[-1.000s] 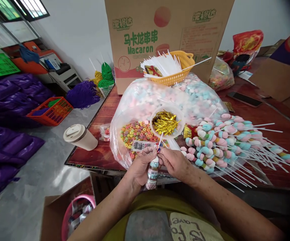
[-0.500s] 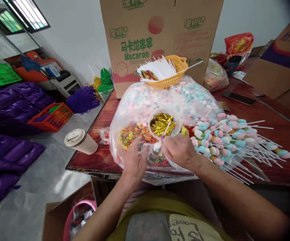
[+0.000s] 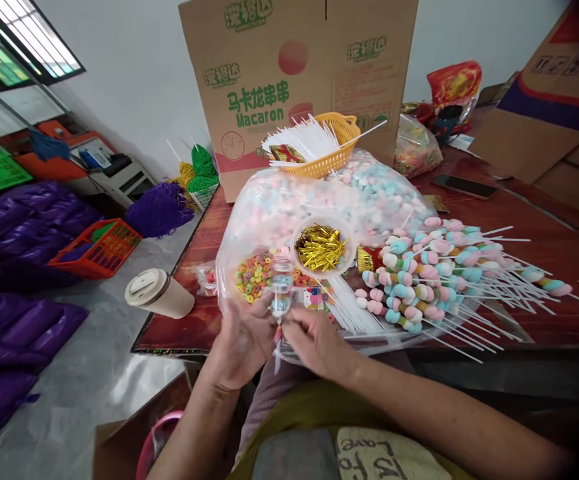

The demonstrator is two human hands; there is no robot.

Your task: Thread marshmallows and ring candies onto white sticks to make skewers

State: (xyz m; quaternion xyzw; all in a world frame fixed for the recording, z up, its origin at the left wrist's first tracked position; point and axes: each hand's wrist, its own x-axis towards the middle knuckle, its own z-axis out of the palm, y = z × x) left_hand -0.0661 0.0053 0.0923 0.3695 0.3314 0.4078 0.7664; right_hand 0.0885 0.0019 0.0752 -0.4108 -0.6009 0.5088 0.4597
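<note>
- Far left: purple bags [image 3: 14,280] piled on the floor, w/ an orange crate [image 3: 100,248] among them.
- Paper coffee cup [image 3: 157,293] w/ lid, lying tilted at the table's [image 3: 544,247] left edge.
- My left hand [image 3: 242,340] is closed round the lower end of a wrapped marshmallow skewer [image 3: 280,293], fingers curled at its base (skewer stands about upright, candy end up, in front of the cereal-ring bag).
- My right hand [image 3: 314,341] is just beside the left, fingertips pinched at the same spot on the stick; looks like sth small and red sits between them, too small to tell what.
- Behind the skewer: clear bag of coloured cereal rings [image 3: 254,273], then a round tub of gold twist ties [image 3: 321,247] resting on the big clear bag of pink/blue marshmallows [image 3: 319,193].
- Yellow basket [image 3: 337,143] w/ white sticks sits atop that bag, in front of the "Macaron" carton [image 3: 294,80].
- Right of the tub: heap of finished marshmallow skewers [image 3: 429,273], sticks fanning to the right across the table.
- Further right & back: a phone [image 3: 464,187] flat on the table, a red snack bag [image 3: 453,83] behind it, flattened cardboard [image 3: 549,113] at the far right.
</note>
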